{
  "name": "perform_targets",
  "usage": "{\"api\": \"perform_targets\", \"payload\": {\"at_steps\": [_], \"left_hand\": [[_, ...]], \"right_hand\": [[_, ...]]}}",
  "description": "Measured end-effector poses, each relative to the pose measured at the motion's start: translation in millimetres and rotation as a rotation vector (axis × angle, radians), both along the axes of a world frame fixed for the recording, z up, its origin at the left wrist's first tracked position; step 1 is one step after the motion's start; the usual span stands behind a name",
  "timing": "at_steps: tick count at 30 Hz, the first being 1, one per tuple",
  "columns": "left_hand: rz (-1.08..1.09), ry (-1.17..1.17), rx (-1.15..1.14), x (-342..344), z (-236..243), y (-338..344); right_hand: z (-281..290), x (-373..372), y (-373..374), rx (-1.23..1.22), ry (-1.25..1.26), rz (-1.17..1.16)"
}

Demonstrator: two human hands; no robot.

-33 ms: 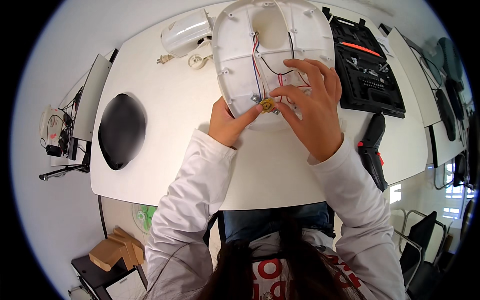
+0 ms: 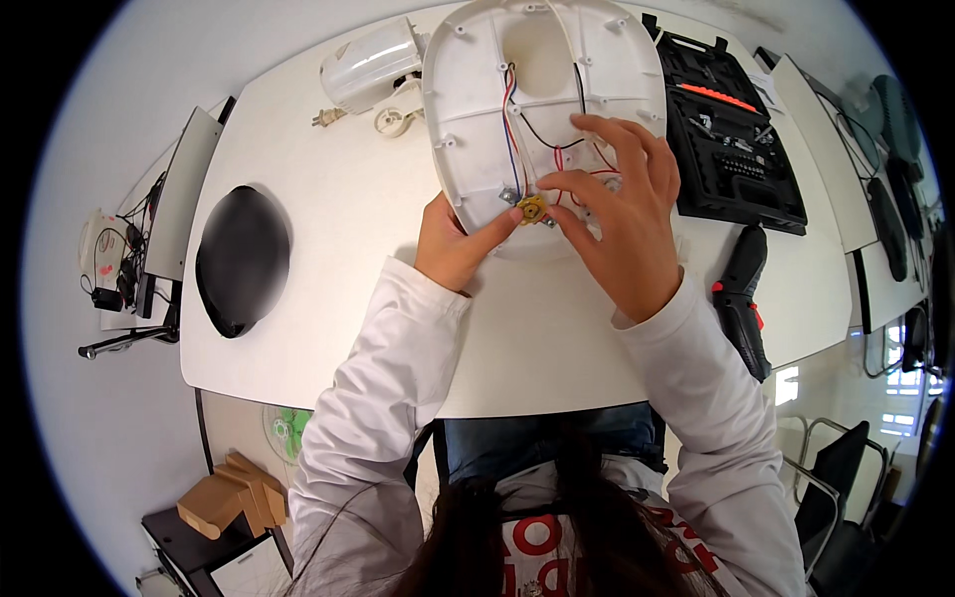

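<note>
A white oval plastic shell [image 2: 468, 129] lies with its ribbed inside up, and thin coloured wires [image 2: 511, 129] run across it. Near its close end sits a small round yellow part [image 2: 532, 209] with a dark centre, beside metal tabs. My left hand [image 2: 456, 239] grips the shell's near left edge, its thumb reaching onto the yellow part and its other fingers hidden beneath. Over the shell's right side, my right hand [image 2: 627, 204] has its fingers apart. Its thumb and forefinger tips are close to the yellow part; I see nothing between them.
A black power screwdriver [image 2: 741, 298] lies at the right, below an opened black tool case [image 2: 736, 149]. Behind on the left are a glossy white housing [image 2: 373, 68] and a plug [image 2: 328, 116]. A dark round object [image 2: 244, 261] is on the table's left side.
The outer fingers of my right hand have shifted very slightly. My left hand and the shell look the same.
</note>
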State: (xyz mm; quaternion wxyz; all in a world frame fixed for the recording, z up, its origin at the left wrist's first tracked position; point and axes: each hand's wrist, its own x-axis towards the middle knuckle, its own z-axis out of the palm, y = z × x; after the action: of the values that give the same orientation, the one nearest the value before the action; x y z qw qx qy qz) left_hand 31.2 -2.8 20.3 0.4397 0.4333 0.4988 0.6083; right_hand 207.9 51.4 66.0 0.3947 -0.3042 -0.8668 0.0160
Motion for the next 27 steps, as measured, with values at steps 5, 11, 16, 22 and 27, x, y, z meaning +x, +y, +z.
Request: {"api": "perform_targets", "payload": {"at_steps": [5, 11, 16, 22, 27], "left_hand": [[0.014, -0.025, 0.018, 3.0, 0.1, 1.6], [-0.007, -0.025, -0.018, -1.3, -2.2, 0.3], [-0.008, -0.020, -0.008, 1.6, 1.6, 0.0], [-0.013, -0.006, -0.017, 0.5, 2.1, -0.9], [0.017, -0.160, -0.097, 2.6, 9.0, -4.1]], "right_hand": [[-4.1, -0.3, -4.6, 0.013, 0.040, -0.028], [-8.0, -3.0, -8.0, 0.024, 0.003, -0.042], [-16.3, -5.8, -11.2, 0.026, -0.004, -0.072], [-21.1, -11.7, -7.0, 0.097, 0.028, -0.088], [-14.8, -3.6, -3.9, 0.088, 0.050, -0.063]]}}
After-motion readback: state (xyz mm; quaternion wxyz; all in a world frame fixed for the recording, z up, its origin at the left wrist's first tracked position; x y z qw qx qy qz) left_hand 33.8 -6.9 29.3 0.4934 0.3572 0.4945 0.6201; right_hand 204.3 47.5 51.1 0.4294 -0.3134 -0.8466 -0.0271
